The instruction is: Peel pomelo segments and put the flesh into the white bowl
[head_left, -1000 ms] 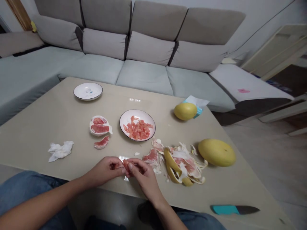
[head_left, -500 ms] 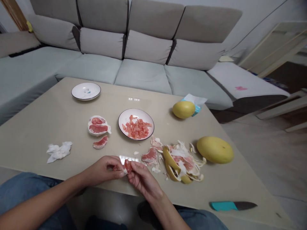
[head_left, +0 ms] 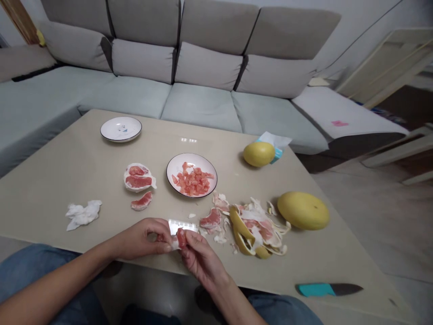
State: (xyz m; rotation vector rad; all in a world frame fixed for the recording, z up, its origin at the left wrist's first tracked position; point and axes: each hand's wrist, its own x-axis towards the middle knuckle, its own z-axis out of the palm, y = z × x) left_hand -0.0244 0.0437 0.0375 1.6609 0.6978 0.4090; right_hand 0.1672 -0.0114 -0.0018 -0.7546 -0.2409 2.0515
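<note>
Between my fingers, just above the table's near edge, is a small red pomelo piece with white membrane on its left side. My right hand is closed on the red flesh. The fingers of my left hand pinch the pale membrane. Beyond my hands, a plate with a dark rim holds many bits of red pomelo flesh. A partly peeled pomelo and a loose segment lie to the left. Another segment rests right of my hands.
Pomelo peel and membrane scraps are heaped on the right. Two whole yellow pomelos stand farther out, one by a tissue pack. A teal-handled knife lies near right. At left are crumpled tissue and a second plate.
My left hand has drawn slightly left and away from my right, and more white membrane shows between them. The things on the table have stayed put.
</note>
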